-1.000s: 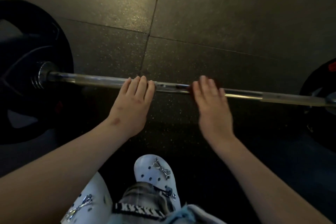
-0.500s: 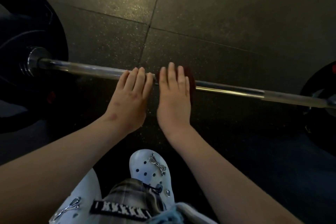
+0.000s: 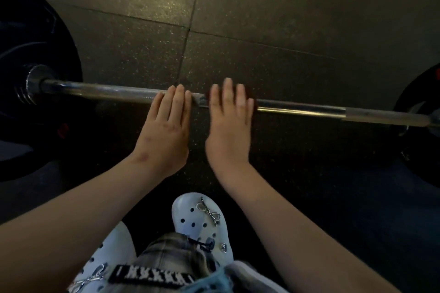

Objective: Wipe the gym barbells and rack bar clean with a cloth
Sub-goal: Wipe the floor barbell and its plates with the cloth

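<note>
A steel barbell [image 3: 309,110] lies across the dark rubber floor, with a black plate on its left end [image 3: 40,31] and another on its right end [image 3: 419,135]. My left hand [image 3: 166,131] rests on the middle of the bar with straight fingers. Just to its right, my right hand [image 3: 228,126] presses a dark red cloth [image 3: 250,93] onto the bar with flat fingers. Only the cloth's edges show around the fingers. The right hand is blurred by motion.
My white clogs [image 3: 202,221] stand close in front of the bar, under my arms. The floor is made of speckled rubber tiles [image 3: 285,7] with seams running behind the bar.
My right hand slid the cloth left along the bar until it was beside my left hand, and now sits a little apart from it. The left hand stayed in place.
</note>
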